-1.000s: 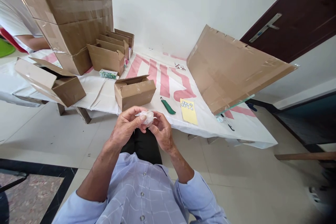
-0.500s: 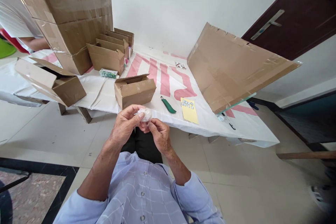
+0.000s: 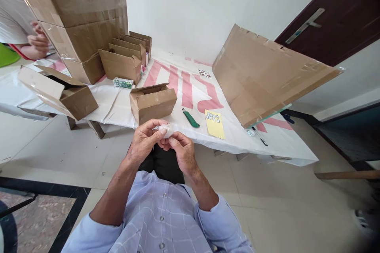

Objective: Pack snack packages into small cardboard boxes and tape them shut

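Note:
Between my two hands is a small whitish bundle in clear plastic point(image 3: 167, 129); what is inside it I cannot make out. My left hand point(image 3: 145, 138) pinches it from the left with thumb and fingers. From the right, my right hand point(image 3: 181, 148) is closed on its lower edge. Both hands are above my lap, just off the table's front edge. Beyond them on the table stands a small cardboard box point(image 3: 156, 104) with its flap up. A green-handled knife point(image 3: 190, 118) lies to the right of that box.
A yellow sheet with small stickers point(image 3: 215, 125) lies right of the knife. A large cardboard panel point(image 3: 267, 75) leans at right, near a pen point(image 3: 260, 136). At left are stacked cartons point(image 3: 89, 19), open boxes point(image 3: 118, 63), a tilted box point(image 3: 74, 99) and a green-white packet point(image 3: 123, 83). Another person's hand point(image 3: 38, 41) shows far left.
My fingers have shifted slightly on the plastic bundle, which looks more compact and sits a little higher. At far left, the other person's hand has come up into view.

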### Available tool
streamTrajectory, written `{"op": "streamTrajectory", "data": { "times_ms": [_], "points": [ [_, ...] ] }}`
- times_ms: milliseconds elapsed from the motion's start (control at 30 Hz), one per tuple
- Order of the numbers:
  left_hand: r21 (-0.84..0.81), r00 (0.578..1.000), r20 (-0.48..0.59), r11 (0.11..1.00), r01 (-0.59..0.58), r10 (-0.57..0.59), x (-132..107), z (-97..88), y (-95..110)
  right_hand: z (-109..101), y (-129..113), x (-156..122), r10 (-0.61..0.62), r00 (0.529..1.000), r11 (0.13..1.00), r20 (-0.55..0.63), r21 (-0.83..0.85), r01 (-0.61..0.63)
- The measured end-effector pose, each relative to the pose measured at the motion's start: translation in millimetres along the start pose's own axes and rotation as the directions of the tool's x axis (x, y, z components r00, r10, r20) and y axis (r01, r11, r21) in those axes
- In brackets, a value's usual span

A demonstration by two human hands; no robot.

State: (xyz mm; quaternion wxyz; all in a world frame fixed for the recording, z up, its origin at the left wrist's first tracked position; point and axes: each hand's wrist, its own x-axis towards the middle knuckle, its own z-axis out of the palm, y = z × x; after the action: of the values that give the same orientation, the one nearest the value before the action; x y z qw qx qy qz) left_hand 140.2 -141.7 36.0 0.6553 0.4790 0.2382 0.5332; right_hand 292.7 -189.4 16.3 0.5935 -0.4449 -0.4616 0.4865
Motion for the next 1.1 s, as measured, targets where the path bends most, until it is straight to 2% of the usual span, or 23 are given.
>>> {"op": "streamTrajectory", "data": {
  "times_ms": [167,467,600,733,833,933,1033,1100],
  "points": [
    [-0.016,1.000,-0.001,1.000,-0.001,0.001,2,-2.5,-6,1,-4,-1,0.002,1.000,0.996,-0.029,-0.088,-0.004],
    [0.006,1.000,-0.028,1.000,0.004,-0.003,4,-3.3,-9,2,0,-10,-0.123,0.992,0.954,0.014,-0.274,0.122],
    [0.105,0.999,-0.044,0.994,-0.016,0.020,4,-3.2,-11,4,2,-15,-0.128,0.992,0.938,0.015,-0.324,0.126],
    [0.308,0.983,-0.069,0.941,-0.142,0.171,2,-3.4,-18,8,3,-17,-0.098,0.995,0.950,-0.020,-0.300,0.087],
    [0.515,0.944,0.013,0.807,-0.290,0.331,2,-3.4,-21,8,0,-16,-0.049,0.997,0.971,-0.053,-0.236,0.035],
    [0.600,0.889,0.146,0.675,-0.429,0.435,2,-3.9,-21,6,-6,-14,0.000,0.998,0.984,-0.063,-0.176,-0.011],
    [0.586,0.850,0.259,0.625,-0.516,0.458,2,-5.8,-21,2,-9,-13,0.048,0.996,0.989,-0.079,-0.138,-0.059],
    [0.568,0.842,0.321,0.623,-0.538,0.434,2,-7.5,-20,0,-9,-14,0.076,0.993,0.989,-0.094,-0.122,-0.087]
  ]
}}
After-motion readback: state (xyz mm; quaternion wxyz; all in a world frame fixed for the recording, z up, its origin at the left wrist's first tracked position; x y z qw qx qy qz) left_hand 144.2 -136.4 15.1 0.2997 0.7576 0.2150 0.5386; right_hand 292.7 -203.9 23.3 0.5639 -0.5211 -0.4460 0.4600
